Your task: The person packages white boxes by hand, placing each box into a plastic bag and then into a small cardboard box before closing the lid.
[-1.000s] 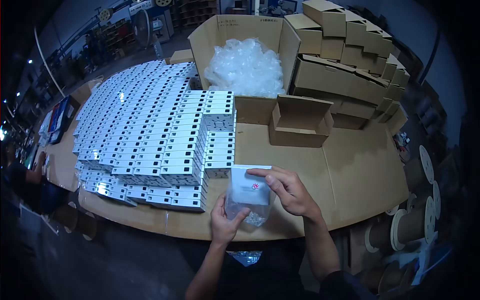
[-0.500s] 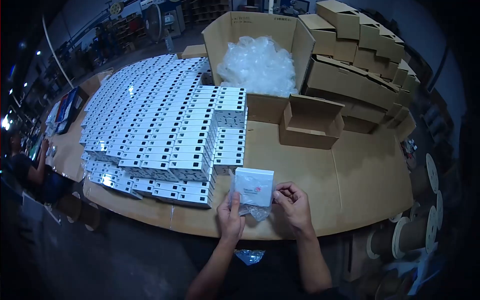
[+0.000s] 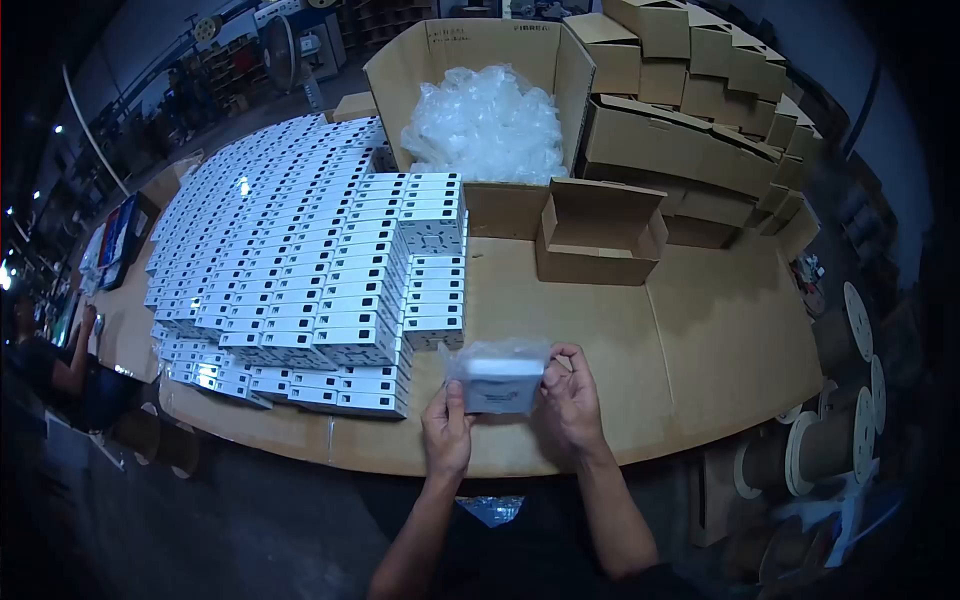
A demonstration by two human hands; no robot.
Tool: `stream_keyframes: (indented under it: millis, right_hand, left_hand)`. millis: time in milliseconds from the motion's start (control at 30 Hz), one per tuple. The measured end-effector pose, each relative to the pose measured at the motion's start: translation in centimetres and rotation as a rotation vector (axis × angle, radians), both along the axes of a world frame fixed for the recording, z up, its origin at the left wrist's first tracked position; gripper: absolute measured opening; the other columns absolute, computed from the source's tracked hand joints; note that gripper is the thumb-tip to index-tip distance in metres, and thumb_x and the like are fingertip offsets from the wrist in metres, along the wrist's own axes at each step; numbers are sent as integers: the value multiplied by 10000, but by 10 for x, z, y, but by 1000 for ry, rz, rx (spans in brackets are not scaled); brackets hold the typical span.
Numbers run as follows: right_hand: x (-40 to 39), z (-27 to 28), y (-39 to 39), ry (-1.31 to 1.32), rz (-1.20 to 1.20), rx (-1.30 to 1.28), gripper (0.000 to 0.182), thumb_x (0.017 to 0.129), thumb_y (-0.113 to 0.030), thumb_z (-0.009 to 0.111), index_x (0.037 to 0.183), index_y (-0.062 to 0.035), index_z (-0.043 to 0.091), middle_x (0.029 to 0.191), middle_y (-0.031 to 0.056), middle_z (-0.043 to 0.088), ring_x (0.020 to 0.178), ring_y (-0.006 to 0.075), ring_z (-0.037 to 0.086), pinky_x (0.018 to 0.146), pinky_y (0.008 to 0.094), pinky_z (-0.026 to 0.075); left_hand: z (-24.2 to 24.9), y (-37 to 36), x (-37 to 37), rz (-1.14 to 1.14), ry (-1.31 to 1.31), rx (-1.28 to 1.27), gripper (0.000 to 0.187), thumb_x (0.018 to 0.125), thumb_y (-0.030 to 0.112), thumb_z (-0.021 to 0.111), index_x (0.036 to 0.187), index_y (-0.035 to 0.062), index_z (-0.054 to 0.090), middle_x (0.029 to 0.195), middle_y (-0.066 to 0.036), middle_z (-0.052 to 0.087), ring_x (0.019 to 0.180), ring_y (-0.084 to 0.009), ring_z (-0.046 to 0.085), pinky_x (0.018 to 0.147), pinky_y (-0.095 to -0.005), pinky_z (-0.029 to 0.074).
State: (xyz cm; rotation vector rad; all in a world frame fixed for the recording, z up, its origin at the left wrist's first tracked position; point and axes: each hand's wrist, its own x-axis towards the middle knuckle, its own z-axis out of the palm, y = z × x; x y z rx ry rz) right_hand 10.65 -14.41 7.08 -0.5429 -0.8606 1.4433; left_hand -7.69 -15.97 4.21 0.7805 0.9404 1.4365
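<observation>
White plastic shows through a clear, crinkled plastic bag [image 3: 517, 350]: inside is a flat, square-cornered white unit [image 3: 503, 386] with small printing on its face, lying between the two sets of fingers. The left hand [image 3: 447, 432] grips the bag's left end, its thumb pressed on the near face. The right hand [image 3: 574, 402] has its fingers curled narrow at the bag's right end; whether they pinch the film I cannot tell.

Beneath the fingers spreads a brown cardboard-covered table [image 3: 560, 325]. Left of the left fingers rise stacked rows of white rectangular units with dark square openings [image 3: 275, 260]. Beyond the right fingertips stands an open, small brown cardboard carton [image 3: 597, 267]. Farther past both hands, a large open brown cardboard box [image 3: 580, 95] holds a heap of crumpled clear plastic [image 3: 485, 125].
</observation>
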Motion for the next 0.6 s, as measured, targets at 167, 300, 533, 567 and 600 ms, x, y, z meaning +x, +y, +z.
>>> stream_keyframes:
  millis: [167, 300, 533, 567, 600]
  right_hand:
    - [-16, 8, -11, -142, -98, -155, 544, 983, -83, 716, 1428, -25, 406, 1224, 107, 662, 1125, 147, 629, 992, 292, 502]
    - [1, -3, -8, -186, -126, -54, 435, 970, -52, 722, 1343, -10, 501, 1223, 106, 659, 1134, 149, 622, 1002, 295, 498]
    - [42, 9, -3, -345, -112, 59, 309, 972, -6, 701, 1259, 38, 596, 1195, 109, 681, 1116, 142, 624, 997, 291, 494]
    - [48, 12, -3, -396, -116, 36, 291, 980, -20, 697, 1248, 39, 603, 1174, 112, 690, 1104, 144, 630, 994, 292, 496]
    - [55, 16, -1, -446, -120, 17, 274, 987, -34, 693, 1237, 41, 611, 1154, 114, 699, 1092, 147, 636, 990, 293, 499]
  left_hand:
    - [7, 4, 14, -82, -76, 35, 422, 1118, 285, 476, 1411, -18, 496, 1269, -139, 619, 1138, -247, 666, 935, -407, 615]
    - [38, 5, 25, -184, 36, 19, 455, 1090, 246, 549, 1465, 12, 445, 1309, -117, 573, 1137, -218, 644, 885, -344, 625]
    - [48, 21, 52, -234, -6, 13, 251, 1077, 189, 585, 1237, 1, 629, 1186, -90, 652, 1063, -150, 644, 900, -304, 571]
    - [47, 23, 57, -190, 60, 29, 228, 1078, 192, 587, 1172, -4, 652, 1152, -90, 665, 1049, -145, 645, 906, -302, 557]
    - [48, 27, 63, -146, 128, 49, 224, 1078, 196, 589, 1107, -8, 676, 1119, -90, 678, 1036, -141, 645, 911, -300, 543]
